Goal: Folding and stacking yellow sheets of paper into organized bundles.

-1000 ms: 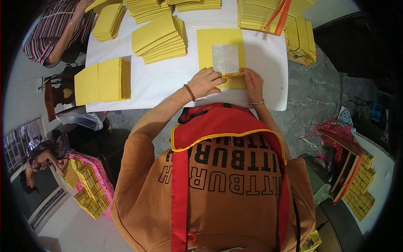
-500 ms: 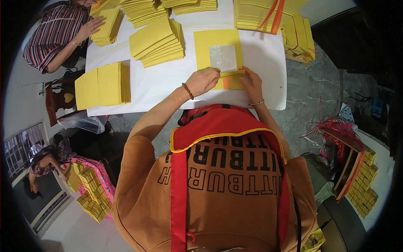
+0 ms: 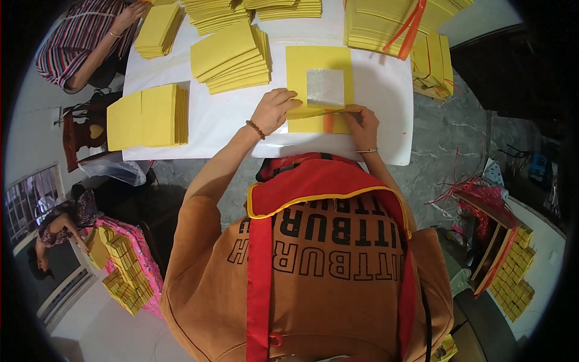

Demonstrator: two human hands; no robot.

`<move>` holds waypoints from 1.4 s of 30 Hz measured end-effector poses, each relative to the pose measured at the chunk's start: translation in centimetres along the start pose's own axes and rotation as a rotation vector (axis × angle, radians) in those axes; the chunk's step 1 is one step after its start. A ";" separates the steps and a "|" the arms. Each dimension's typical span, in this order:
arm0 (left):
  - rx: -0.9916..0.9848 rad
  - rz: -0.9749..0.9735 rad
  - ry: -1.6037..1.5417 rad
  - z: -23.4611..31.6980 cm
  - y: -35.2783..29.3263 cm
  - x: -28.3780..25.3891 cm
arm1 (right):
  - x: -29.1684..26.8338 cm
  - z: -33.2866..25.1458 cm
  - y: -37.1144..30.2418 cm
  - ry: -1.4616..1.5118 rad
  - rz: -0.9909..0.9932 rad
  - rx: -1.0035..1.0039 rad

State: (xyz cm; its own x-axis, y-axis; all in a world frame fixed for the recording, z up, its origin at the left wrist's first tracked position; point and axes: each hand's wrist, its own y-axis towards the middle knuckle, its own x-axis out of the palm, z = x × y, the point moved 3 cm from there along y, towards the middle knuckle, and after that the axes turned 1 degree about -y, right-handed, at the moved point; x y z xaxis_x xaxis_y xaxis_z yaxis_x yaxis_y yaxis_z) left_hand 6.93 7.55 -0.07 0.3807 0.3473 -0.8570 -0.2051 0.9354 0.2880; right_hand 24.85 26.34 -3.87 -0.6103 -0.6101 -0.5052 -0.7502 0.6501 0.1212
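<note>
A yellow paper sheet [image 3: 297,66] with a silver square [image 3: 325,87] in its middle lies before me on the white table. Near its lower part, a narrow yellow edge is lifted across the stack, and an orange patch [image 3: 328,123] shows below it. My left hand [image 3: 274,113], with a beaded bracelet on its wrist, pinches the left end of that edge, its other fingers loosely bent. At the right end, my right hand [image 3: 363,125] is closed with thumb and fingertips on the paper edge. How many layers are between the fingers is hidden.
Stacks of yellow paper stand left [image 3: 148,117], far left [image 3: 158,30] and fanned out [image 3: 232,57] beyond my left hand. A larger pile with a red ribbon [image 3: 407,30] sits far right on the white table [image 3: 241,123]. Another person's hand [image 3: 128,17] is at the far left.
My left hand has shifted slightly left along the sheet, and the lifted edge now slants more. The co-worker's hand has moved away from the far-left stack's top. The view has shifted a little.
</note>
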 end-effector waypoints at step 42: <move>-0.907 -0.107 -0.301 -1.4 1.4 2.7 | 0.5 -2.9 2.7 -0.169 -0.179 0.250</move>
State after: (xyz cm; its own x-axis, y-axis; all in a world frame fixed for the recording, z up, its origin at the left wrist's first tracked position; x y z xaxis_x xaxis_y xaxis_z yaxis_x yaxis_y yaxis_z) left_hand 6.41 9.74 -2.59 0.6274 0.3833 -0.6778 -0.7270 0.6001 -0.3337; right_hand 21.75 26.44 -1.29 -0.4087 -0.6544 -0.6362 -0.7429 0.6434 -0.1847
